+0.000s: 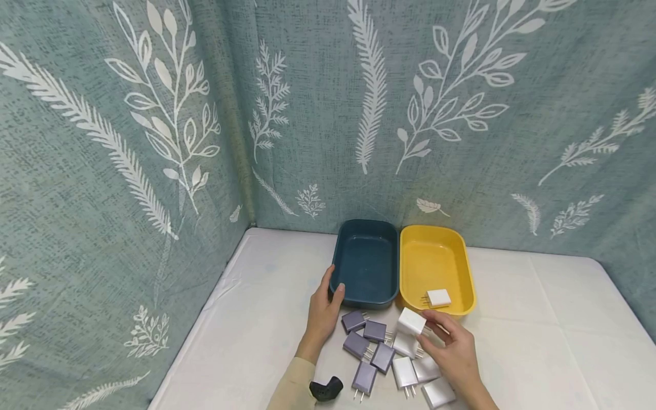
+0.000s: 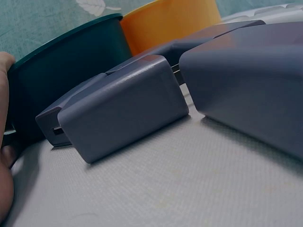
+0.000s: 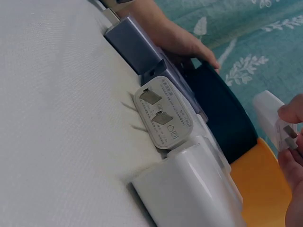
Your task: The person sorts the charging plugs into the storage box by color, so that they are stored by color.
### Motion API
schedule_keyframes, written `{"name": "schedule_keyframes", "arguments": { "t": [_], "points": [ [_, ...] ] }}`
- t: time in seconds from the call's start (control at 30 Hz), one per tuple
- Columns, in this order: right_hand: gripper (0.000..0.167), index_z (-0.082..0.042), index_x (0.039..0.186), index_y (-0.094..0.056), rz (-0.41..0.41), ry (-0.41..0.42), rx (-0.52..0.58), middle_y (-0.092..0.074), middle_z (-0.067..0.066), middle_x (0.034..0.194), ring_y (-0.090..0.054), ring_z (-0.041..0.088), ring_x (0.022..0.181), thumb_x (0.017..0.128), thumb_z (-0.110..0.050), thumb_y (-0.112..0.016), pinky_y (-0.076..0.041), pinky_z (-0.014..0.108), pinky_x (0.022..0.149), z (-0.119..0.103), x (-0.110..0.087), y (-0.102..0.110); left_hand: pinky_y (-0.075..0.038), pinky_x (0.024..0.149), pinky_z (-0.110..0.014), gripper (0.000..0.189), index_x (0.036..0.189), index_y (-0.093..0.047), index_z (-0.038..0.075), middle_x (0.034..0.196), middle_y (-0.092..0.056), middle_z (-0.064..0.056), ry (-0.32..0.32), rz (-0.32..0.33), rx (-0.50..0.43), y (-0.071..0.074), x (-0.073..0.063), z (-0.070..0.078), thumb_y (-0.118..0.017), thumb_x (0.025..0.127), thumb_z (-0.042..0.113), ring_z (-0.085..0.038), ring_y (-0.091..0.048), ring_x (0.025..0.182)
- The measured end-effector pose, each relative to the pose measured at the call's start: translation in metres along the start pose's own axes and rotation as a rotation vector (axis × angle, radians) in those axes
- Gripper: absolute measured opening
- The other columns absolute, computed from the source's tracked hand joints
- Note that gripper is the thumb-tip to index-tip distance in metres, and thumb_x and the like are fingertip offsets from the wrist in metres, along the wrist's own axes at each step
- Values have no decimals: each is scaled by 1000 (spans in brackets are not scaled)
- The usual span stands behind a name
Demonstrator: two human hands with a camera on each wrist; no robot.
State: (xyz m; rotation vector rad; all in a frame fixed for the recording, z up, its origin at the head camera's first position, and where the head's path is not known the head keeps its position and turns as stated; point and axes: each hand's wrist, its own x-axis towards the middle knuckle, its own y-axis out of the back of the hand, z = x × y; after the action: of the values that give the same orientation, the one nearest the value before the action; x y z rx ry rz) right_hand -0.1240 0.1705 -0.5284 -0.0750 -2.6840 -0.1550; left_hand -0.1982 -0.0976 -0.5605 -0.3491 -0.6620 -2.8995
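Note:
My right hand (image 1: 453, 347) pinches a white wall charger (image 1: 411, 321) between thumb and fingers, held above the other white chargers near the front of the yellow tray (image 1: 433, 262). In the right wrist view, metal prongs stick out of this charger (image 3: 270, 116) on the hand's side. Another white charger (image 1: 438, 298) lies inside the yellow tray. My left hand (image 1: 324, 310) rests against the near left corner of the dark blue tray (image 1: 364, 262), its fingers along the outside. Several purple-grey chargers (image 1: 376, 331) lie in front of that tray; several white ones (image 1: 405, 373) lie right of them.
A black curved object (image 1: 326, 389) sits beside the left forearm. The trays stand side by side on a white-covered table (image 1: 538, 319), near a green leaf-patterned curtain (image 1: 328, 114) that hangs behind and at the sides.

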Motion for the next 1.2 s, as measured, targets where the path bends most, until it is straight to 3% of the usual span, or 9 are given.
{"name": "schedule_keyframes", "arguments": {
  "t": [0.13,0.4,0.67,0.77,0.93,1.2],
  "points": [
    [53,12,111,-63,14,-29,-23,-66,0,110,-65,0,102,61,27,-73,-55,21,87,-1,2,0,-32,118,-44,56,151,-35,21,153,-43,-5,3,-3,0,0,0,0,-48,100,40,-24,-41,142],
    [50,10,111,-63,34,-52,-48,-65,18,110,-64,0,103,64,26,-73,-55,21,88,-5,6,-1,-33,118,-45,56,151,-35,21,152,-43,-6,2,0,-2,1,0,0,-49,100,40,-24,-41,141],
    [49,12,110,-63,56,-49,-43,-63,21,109,-65,1,102,64,27,-71,-55,20,87,-9,13,0,-33,118,-45,56,151,-35,21,153,-43,-6,-8,4,2,2,1,-2,-49,100,40,-24,-41,141],
    [47,14,109,-63,57,-45,-51,-65,16,109,-65,0,101,65,27,-71,-55,20,87,-8,15,2,-33,118,-44,56,151,-35,22,153,-43,-6,-12,6,4,2,0,-2,-48,100,40,-24,-41,141],
    [47,16,108,-62,80,-50,-38,-66,-5,108,-65,-1,98,64,29,-70,-55,19,86,-8,17,3,-33,118,-45,55,151,-36,22,152,-43,-6,-14,4,1,2,0,-1,-49,100,40,-24,-41,141],
    [45,17,110,-60,87,-93,30,-67,-1,109,-66,0,98,67,27,-69,-54,19,88,-7,21,5,-33,117,-45,54,151,-36,23,152,-44,-6,-8,3,4,2,-2,1,-49,100,39,-24,-42,141]
  ]
}}
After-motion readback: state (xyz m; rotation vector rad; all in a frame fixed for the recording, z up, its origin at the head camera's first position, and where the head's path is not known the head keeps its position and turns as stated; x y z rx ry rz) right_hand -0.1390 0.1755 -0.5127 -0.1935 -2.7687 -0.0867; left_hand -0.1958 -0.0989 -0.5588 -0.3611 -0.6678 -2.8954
